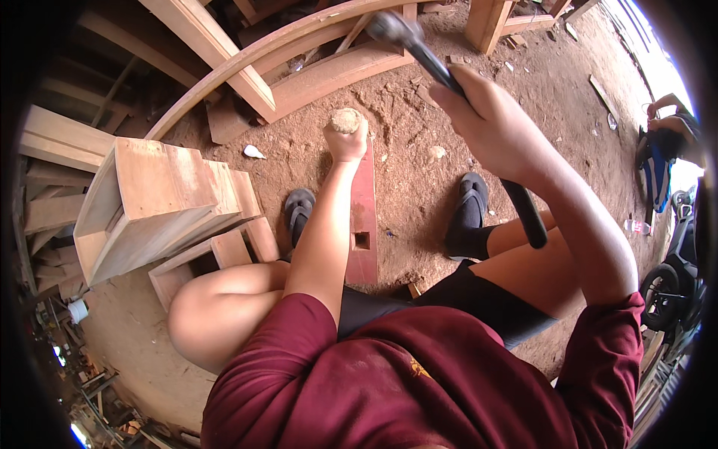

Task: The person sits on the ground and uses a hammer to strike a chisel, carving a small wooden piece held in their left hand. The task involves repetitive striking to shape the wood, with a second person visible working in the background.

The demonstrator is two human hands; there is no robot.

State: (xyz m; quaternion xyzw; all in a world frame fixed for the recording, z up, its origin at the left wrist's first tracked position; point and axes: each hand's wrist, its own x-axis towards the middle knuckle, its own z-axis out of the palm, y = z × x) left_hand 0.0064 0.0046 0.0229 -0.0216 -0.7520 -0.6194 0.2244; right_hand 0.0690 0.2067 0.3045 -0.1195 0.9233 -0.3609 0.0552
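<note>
My left hand (347, 147) is closed on an upright tool, likely a chisel, whose round, battered wooden end (345, 120) faces up; its blade is hidden under my fist. The tool stands over a reddish board (361, 263) with a square hole, lying between my feet. My right hand (493, 127) grips a black-handled hammer (526, 214), raised above and to the right of my left fist, its metal head (387, 28) blurred at the top of the view.
Wooden frames (336, 82) and a curved piece lie ahead; a boxy wooden structure (161, 179) stands left, beside my bent knee. On the right are a dark-and-blue bag (658, 168), a bottle (637, 226) and a two-wheeler (662, 292). Scraps and shavings litter the dirt floor (553, 97).
</note>
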